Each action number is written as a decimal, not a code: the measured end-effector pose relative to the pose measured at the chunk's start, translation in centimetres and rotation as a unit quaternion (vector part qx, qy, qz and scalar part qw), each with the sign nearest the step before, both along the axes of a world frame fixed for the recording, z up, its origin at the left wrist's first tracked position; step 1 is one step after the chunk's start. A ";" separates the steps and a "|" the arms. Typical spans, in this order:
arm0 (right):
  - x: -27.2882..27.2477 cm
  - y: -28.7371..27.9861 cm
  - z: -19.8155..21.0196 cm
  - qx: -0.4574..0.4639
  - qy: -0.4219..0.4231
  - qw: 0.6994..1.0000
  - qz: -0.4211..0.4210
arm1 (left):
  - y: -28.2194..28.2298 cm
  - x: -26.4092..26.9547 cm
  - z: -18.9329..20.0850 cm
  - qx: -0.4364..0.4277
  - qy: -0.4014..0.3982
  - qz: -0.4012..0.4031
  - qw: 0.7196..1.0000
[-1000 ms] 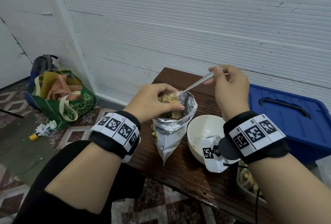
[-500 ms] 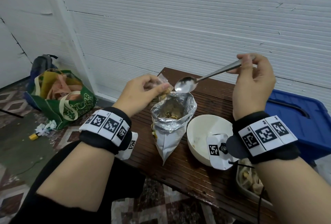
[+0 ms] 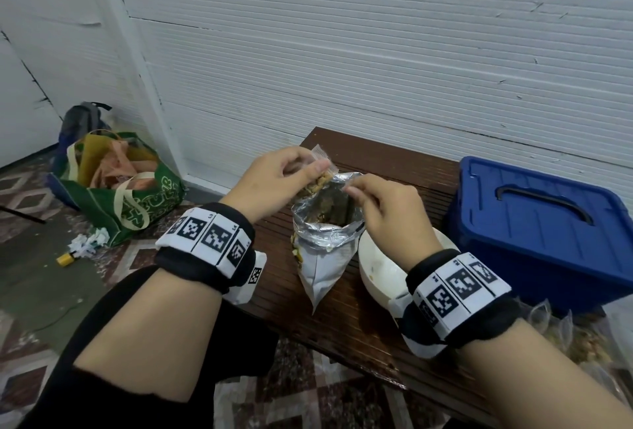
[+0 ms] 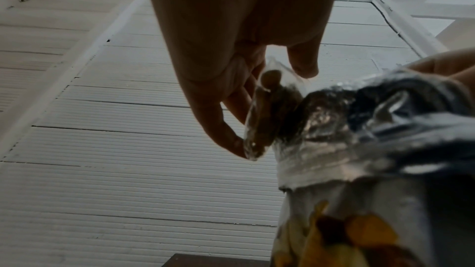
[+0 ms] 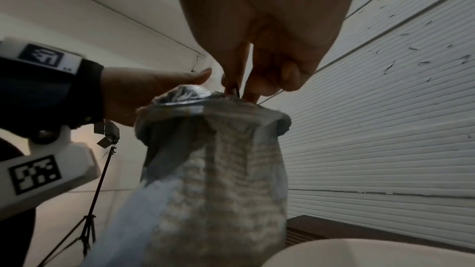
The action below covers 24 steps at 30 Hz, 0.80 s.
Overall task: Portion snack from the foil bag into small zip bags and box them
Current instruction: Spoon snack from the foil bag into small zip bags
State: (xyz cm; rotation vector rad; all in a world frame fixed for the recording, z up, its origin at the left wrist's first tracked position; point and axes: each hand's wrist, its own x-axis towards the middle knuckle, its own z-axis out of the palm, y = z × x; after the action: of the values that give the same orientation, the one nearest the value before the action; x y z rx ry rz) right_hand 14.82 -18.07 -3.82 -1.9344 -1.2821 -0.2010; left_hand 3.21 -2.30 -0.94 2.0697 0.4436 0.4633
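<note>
The silver foil bag [image 3: 325, 250] stands open on the dark wooden table [image 3: 394, 161]. Just left of its mouth my left hand [image 3: 308, 168] pinches a small clear zip bag [image 3: 320, 175] filled with snack; in the left wrist view the zip bag [image 4: 267, 100] touches the foil bag [image 4: 359, 129] at its rim. My right hand [image 3: 352, 188] hovers over the far rim with curled fingers. In the right wrist view, thumb and forefinger pinch a thin dark sliver at the mouth of the foil bag [image 5: 213, 159], seemingly the spoon's handle. The spoon's bowl is hidden.
A white bowl [image 3: 380, 267] sits right of the foil bag, partly under my right wrist. A blue lidded box [image 3: 541, 230] stands at the right. Filled zip bags [image 3: 575, 343] lie at the lower right. A green tote [image 3: 120, 188] is on the floor, left.
The right hand came down from holding the spoon above the bag to the bag's mouth, and the spoon dropped out of sight. The left hand kept the zip bag beside the rim.
</note>
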 end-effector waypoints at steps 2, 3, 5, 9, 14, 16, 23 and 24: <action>-0.2 0.0 0.2 0.001 0.029 1.000 0.003 | -0.2 0.0 0.1 0.002 0.002 0.003 1.000; -0.2 0.0 0.3 -0.002 0.048 0.999 0.003 | -0.3 0.0 0.2 0.001 0.003 0.004 1.000; -0.4 0.1 0.5 -0.009 0.084 0.996 -0.002 | -0.4 0.0 0.3 0.000 0.002 0.003 1.000; -0.3 0.1 0.5 0.031 0.150 0.987 -0.052 | -0.4 -0.2 0.4 0.003 0.004 0.002 1.000; 1.0 -0.5 1.5 0.105 0.214 0.957 -0.166 | -0.2 -0.2 0.3 -0.008 -0.013 0.011 1.000; 1.5 -0.8 1.9 0.120 0.226 0.946 -0.197 | 0.2 -0.3 0.2 -0.014 -0.021 0.016 1.000; 3.4 -1.5 3.8 0.142 0.262 0.918 -0.264 | 0.8 -0.7 0.4 0.007 0.005 0.014 1.000; 3.7 -1.6 4.1 0.144 0.263 0.915 -0.270 | 0.7 -0.7 0.5 0.011 0.009 0.016 1.000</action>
State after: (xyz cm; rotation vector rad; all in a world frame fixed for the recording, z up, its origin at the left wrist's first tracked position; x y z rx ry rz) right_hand 18.49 -19.68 0.24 -1.8636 -0.3295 -0.1192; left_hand 2.53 -1.61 -0.47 2.0924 0.4834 0.4711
